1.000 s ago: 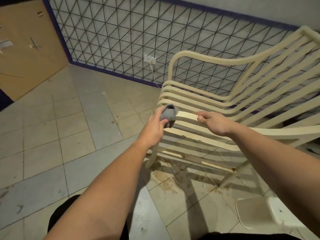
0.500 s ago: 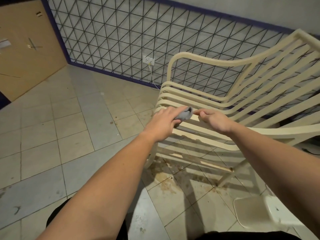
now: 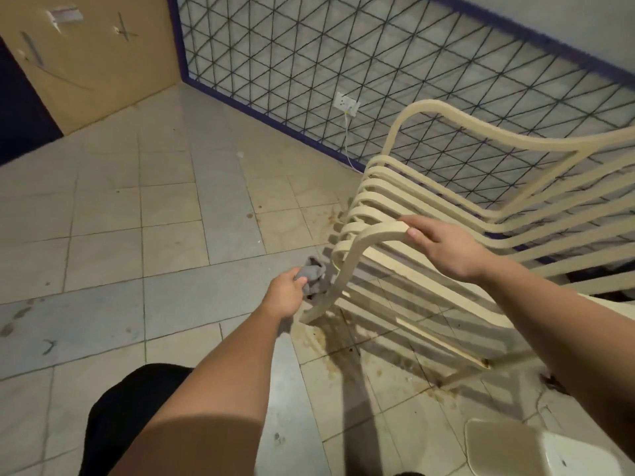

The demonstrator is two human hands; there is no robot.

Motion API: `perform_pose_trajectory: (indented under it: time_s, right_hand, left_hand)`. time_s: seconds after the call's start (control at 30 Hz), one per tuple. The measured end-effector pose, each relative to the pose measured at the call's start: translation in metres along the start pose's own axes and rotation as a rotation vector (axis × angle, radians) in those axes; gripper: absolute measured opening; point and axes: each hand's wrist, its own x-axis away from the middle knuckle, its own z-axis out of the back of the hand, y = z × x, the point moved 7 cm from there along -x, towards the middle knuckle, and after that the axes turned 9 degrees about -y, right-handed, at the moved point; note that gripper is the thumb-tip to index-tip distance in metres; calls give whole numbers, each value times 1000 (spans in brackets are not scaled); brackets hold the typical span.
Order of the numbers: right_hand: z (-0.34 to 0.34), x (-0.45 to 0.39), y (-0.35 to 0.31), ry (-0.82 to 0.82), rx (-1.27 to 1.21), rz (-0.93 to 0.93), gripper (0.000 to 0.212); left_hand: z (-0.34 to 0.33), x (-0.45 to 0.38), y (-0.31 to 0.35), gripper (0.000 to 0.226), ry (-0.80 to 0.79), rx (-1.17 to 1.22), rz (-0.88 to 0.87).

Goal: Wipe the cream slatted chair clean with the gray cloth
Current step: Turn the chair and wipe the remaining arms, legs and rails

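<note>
Left hand [image 3: 288, 293] grip bunches soft gray cloth [image 3: 313, 277] | right hand [image 3: 443, 247] grips chair [image 3: 378, 231] armrest | you steady the stiff, light frame there

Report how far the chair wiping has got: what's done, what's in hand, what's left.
Done: no slat can be told as already wiped.
In hand: the left hand grips the gray cloth against the front leg of the cream slatted chair, while the right hand holds the armrest.
Left: likely the remaining slats and the backrest; brown stains mark the floor under the chair.
</note>
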Motion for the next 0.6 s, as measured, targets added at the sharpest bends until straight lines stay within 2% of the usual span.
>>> perform_pose_trajectory:
  time_s: [0.1, 0.17, 0.23, 0.3, 0.4, 0.47, 0.6]
  right_hand:
    - [-3, -3, 4, 20, 18, -11, 30]
    - [-5, -4, 6, 30, 40, -24, 27]
    - [-6, -5, 8, 33, 54, -43, 26]
    - [-5, -4, 9, 35, 50, -54, 27]
    - [-6, -3, 6, 44, 43, -60, 27]
    - [-6, -3, 4, 46, 47, -69, 27]
    - [-6, -3, 4, 52, 51, -59, 26]
  left_hand:
    - [12, 5, 29, 39, 68, 187, -105]
    - [5, 9, 78, 42, -20, 242, -235]
    - [-10, 14, 121, 44, -128, 185, -372]
    - [-14, 13, 133, 44, -137, 150, -421]
    - [-16, 6, 104, 36, -149, 138, -352]
    - [-24, -2, 72, 31, -180, 12, -258]
    - [-47, -5, -15, 36, -354, -261, 49]
